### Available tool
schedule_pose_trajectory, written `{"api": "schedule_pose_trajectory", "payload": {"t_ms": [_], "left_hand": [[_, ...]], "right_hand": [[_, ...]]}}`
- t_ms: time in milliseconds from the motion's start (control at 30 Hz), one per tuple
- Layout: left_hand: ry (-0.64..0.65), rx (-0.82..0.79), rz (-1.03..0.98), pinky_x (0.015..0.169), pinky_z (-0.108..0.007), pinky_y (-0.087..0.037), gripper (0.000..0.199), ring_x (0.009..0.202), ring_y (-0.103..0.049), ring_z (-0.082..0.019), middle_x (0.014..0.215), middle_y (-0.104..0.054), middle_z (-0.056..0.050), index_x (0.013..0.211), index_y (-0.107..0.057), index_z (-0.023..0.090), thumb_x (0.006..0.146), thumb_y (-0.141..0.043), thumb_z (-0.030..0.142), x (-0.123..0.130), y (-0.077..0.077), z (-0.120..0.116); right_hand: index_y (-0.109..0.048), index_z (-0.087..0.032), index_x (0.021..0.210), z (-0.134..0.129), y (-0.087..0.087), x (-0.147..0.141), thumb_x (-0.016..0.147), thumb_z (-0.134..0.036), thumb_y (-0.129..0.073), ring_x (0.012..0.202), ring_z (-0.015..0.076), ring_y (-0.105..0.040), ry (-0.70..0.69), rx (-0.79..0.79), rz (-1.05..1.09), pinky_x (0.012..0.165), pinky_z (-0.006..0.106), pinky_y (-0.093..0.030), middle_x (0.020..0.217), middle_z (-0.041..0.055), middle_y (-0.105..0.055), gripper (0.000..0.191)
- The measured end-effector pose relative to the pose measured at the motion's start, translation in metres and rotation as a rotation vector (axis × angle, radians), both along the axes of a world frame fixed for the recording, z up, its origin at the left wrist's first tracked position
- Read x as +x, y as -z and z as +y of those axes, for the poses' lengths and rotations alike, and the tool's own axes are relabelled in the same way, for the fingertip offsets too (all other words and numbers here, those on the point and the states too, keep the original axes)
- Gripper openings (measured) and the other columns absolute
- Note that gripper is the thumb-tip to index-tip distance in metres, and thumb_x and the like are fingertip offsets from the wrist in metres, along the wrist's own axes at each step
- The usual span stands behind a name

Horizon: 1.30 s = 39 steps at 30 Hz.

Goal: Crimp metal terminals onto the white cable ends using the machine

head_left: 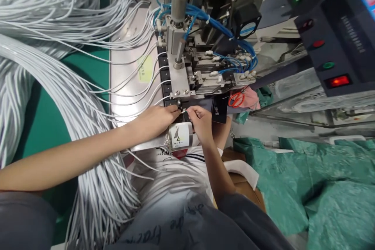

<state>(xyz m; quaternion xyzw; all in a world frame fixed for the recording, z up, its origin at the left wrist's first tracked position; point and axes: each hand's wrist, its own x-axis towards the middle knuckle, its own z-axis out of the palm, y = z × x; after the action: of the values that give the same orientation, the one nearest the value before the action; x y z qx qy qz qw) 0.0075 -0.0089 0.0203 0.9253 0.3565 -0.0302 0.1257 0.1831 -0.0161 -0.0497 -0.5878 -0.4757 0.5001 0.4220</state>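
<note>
At the near end of a row of black cable holders (166, 75), my left hand (158, 119) reaches in with its fingers closed on a white cable, most of which it hides. Just to its right, my right hand (200, 120) pinches the short cable end (184, 111) that shows between the two hands. Several other white cables (146, 101) run from the left into the holders. Above my fingers stands a machine with a metal press block (179, 80).
Thick bundles of white cable (55, 62) cover the green table (73, 115) on the left. Blue air hoses (216, 21) loop over the machine. A control box (336, 50) juts in at the upper right. Orange-handled scissors (236, 99) and green sacks (293, 187) lie to the right.
</note>
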Motion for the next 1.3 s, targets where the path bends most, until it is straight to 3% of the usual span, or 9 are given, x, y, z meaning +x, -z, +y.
{"api": "schedule_pose_trajectory", "payload": {"t_ms": [133, 433, 700, 1067, 1300], "left_hand": [[-0.011, 0.018, -0.005, 0.050, -0.022, -0.042, 0.054, 0.057, -0.058, -0.012, 0.090, -0.059, -0.006, 0.129, -0.044, 0.012, 0.077, -0.043, 0.002, 0.000, 0.001, 0.002], [-0.009, 0.052, 0.004, 0.046, -0.024, -0.038, 0.039, 0.053, -0.055, -0.011, 0.091, -0.058, -0.006, 0.121, -0.051, 0.013, 0.083, -0.043, 0.010, 0.000, 0.004, 0.003], [0.013, 0.066, 0.023, 0.047, -0.025, -0.038, 0.039, 0.055, -0.056, -0.012, 0.092, -0.058, -0.007, 0.123, -0.050, 0.013, 0.084, -0.042, 0.011, -0.001, 0.004, 0.003], [-0.020, 0.047, -0.018, 0.052, -0.025, -0.038, 0.037, 0.056, -0.055, -0.011, 0.093, -0.057, -0.008, 0.122, -0.052, 0.013, 0.086, -0.042, 0.012, -0.002, 0.008, 0.003], [0.003, 0.101, 0.031, 0.047, -0.025, -0.035, 0.038, 0.054, -0.056, -0.012, 0.093, -0.057, -0.009, 0.123, -0.051, 0.013, 0.087, -0.040, 0.011, -0.001, 0.006, 0.003]], "right_hand": [[-0.061, -0.017, 0.071, 0.003, 0.000, -0.001, 0.076, -0.034, -0.058, 0.058, 0.0117, -0.050, -0.011, 0.018, -0.016, 0.057, 0.024, -0.039, 0.063, -0.0008, -0.058, 0.018], [-0.056, -0.018, 0.068, 0.007, -0.004, 0.003, 0.079, -0.032, -0.055, 0.052, 0.0095, -0.045, -0.121, 0.015, 0.006, 0.054, 0.023, -0.037, 0.058, -0.0036, -0.051, 0.017], [-0.056, -0.017, 0.066, 0.005, -0.005, 0.004, 0.079, -0.029, -0.055, 0.056, 0.0099, -0.046, -0.119, 0.088, -0.018, 0.054, 0.023, -0.036, 0.060, -0.0029, -0.051, 0.018], [-0.051, -0.019, 0.070, 0.012, -0.001, 0.008, 0.082, -0.031, -0.051, 0.056, 0.0092, -0.047, -0.256, 0.028, 0.004, 0.055, 0.022, -0.037, 0.062, -0.0034, -0.051, 0.017], [-0.056, -0.017, 0.066, 0.014, -0.004, 0.012, 0.077, -0.026, -0.055, 0.058, 0.0096, -0.048, -0.249, 0.056, -0.065, 0.056, 0.022, -0.037, 0.062, -0.0025, -0.052, 0.014]]}}
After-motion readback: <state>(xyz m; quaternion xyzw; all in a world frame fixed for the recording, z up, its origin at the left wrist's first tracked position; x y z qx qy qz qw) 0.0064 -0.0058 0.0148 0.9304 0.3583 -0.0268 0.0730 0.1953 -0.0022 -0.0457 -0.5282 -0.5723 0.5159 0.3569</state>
